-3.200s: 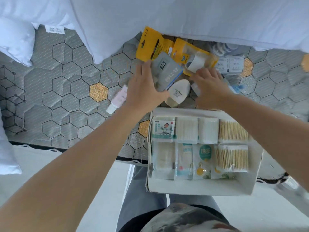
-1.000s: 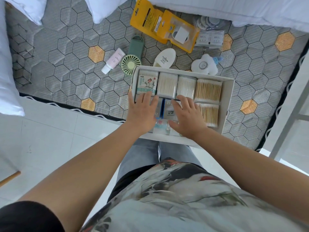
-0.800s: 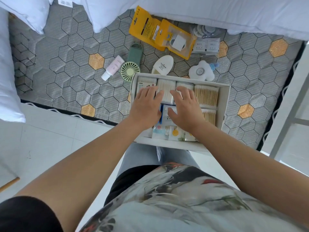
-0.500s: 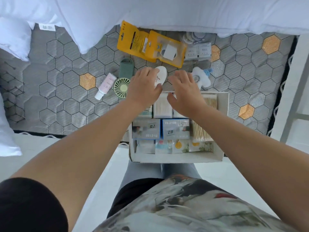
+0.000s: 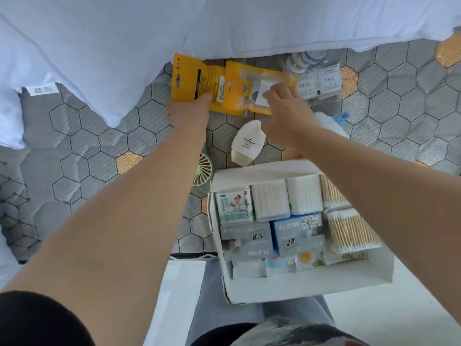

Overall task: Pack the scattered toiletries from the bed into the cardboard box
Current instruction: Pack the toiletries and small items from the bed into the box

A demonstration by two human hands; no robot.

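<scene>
The white cardboard box (image 5: 306, 288) sits at the bed's edge over my lap, filled with cotton swab packs (image 5: 349, 233) and two clock boxes (image 5: 296, 236). Beyond it on the bed lie two yellow packages. My left hand (image 5: 189, 111) is at the near edge of the left yellow package (image 5: 192, 81), with its fingers tucked beneath the card. My right hand (image 5: 287, 108) lies with its fingers on the right yellow blister package (image 5: 239, 96). A white bottle (image 5: 245, 143) lies between my wrists.
A green mini fan (image 5: 203, 168) is partly hidden under my left forearm. Nail packs (image 5: 319, 83), round cotton pads (image 5: 306, 61) and a white and blue item (image 5: 334, 121) lie to the right. A white pillow (image 5: 87, 58) and duvet (image 5: 299, 21) border the items.
Both hands have left the box, where the two clock boxes now lie, and reached forward over the white bottle to the yellow packages.
</scene>
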